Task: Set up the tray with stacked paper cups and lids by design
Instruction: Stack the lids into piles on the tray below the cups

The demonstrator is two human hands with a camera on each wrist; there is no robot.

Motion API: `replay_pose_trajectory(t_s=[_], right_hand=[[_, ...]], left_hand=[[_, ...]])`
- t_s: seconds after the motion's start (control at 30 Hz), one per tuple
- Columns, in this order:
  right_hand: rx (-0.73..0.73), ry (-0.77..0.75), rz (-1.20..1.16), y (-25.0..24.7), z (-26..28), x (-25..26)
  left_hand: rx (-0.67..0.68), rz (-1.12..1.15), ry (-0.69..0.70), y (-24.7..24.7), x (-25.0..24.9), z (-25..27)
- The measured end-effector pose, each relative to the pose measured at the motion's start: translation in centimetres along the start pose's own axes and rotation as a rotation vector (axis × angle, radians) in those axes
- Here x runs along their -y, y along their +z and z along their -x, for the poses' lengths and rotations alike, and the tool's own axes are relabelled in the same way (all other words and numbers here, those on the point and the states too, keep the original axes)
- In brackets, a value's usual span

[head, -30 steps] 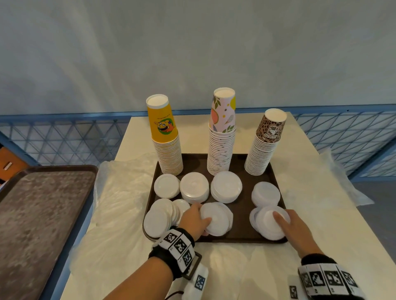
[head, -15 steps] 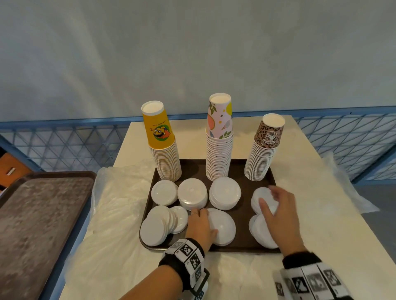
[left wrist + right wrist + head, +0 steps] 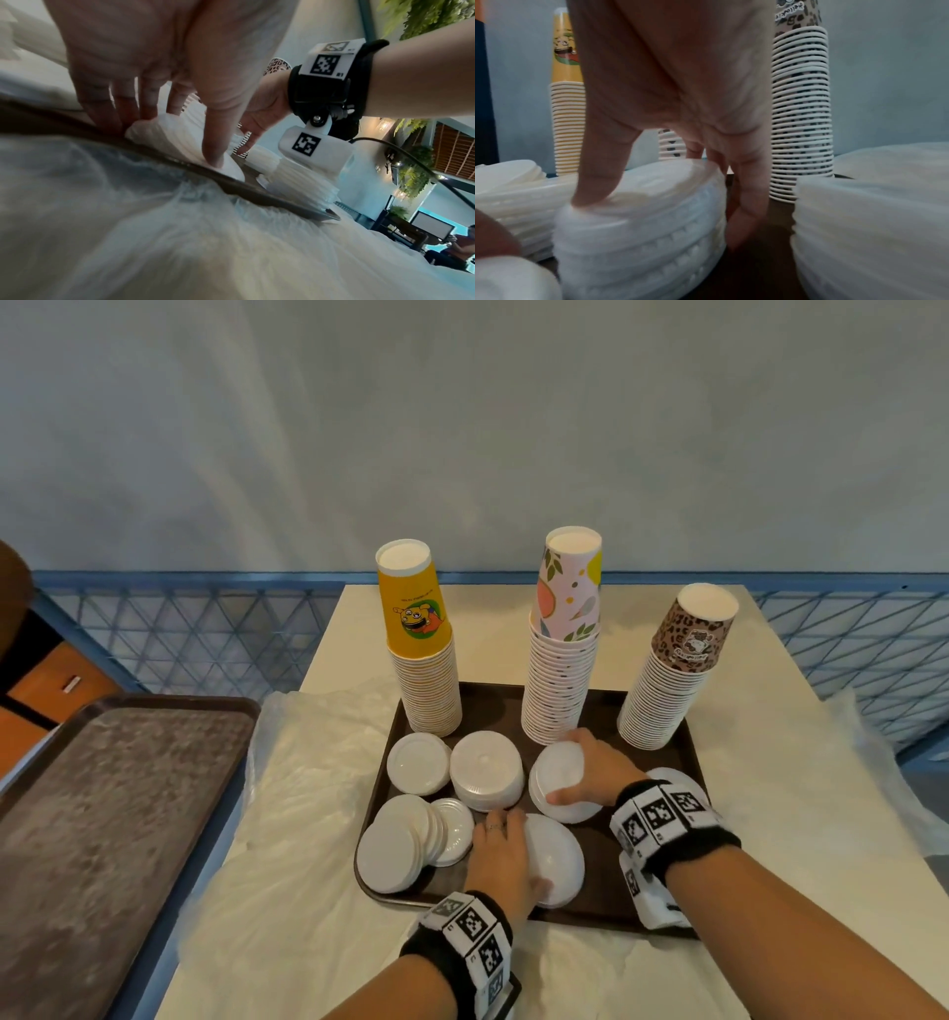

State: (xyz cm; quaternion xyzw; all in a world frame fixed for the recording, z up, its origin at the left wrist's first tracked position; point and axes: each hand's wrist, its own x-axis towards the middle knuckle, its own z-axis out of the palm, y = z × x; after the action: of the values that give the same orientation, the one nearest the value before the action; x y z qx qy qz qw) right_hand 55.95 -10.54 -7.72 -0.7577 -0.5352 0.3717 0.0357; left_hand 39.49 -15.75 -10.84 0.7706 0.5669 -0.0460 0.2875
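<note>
A dark brown tray [image 3: 601,906] carries three upside-down cup stacks along its back: yellow [image 3: 418,654], floral [image 3: 562,660] and leopard-print [image 3: 672,680]. Several white lid stacks lie in front of them. My left hand [image 3: 518,852] grips the front-middle lid stack [image 3: 560,855], fingers on its left edge and thumb at its near edge; the left wrist view shows that lid stack [image 3: 180,138] between them. My right hand [image 3: 570,767] grips the lid stack [image 3: 554,778] just below the floral cups, and in the right wrist view the thumb lies on this lid stack [image 3: 641,223] with fingers down its far side.
More lid stacks sit at the tray's left: two at the back [image 3: 418,762] [image 3: 485,775] and a fanned one in front [image 3: 395,850]. A right-hand lid stack [image 3: 667,773] is half hidden by my wrist. A crumpled plastic sheet [image 3: 308,814] covers the table; a second empty tray [image 3: 118,803] lies left.
My right hand left the front-right lid stack and moved up and left onto the stack below the floral cups. My left hand stayed on the front-middle stack.
</note>
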Motion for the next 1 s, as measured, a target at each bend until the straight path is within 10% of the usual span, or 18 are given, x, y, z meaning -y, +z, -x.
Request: replay_pose_trajectory(t_s=[0.33,0.67,1.0], right_hand=[[0.033,0.137,0.043,-0.5,0.1,-0.8],[-0.098,-0.041,-0.677,-2.6,6.8,0.4],[0.012,0.045,-0.945,5.8,10.5,4.3]], left_hand=[[0.079,0.072,-0.12,-1.0,0.0,-0.9],[0.053,0.774,-0.137,-3.2,3.0,0.9],[0.069,1.358,-0.212,-6.1,2.9,4.4]])
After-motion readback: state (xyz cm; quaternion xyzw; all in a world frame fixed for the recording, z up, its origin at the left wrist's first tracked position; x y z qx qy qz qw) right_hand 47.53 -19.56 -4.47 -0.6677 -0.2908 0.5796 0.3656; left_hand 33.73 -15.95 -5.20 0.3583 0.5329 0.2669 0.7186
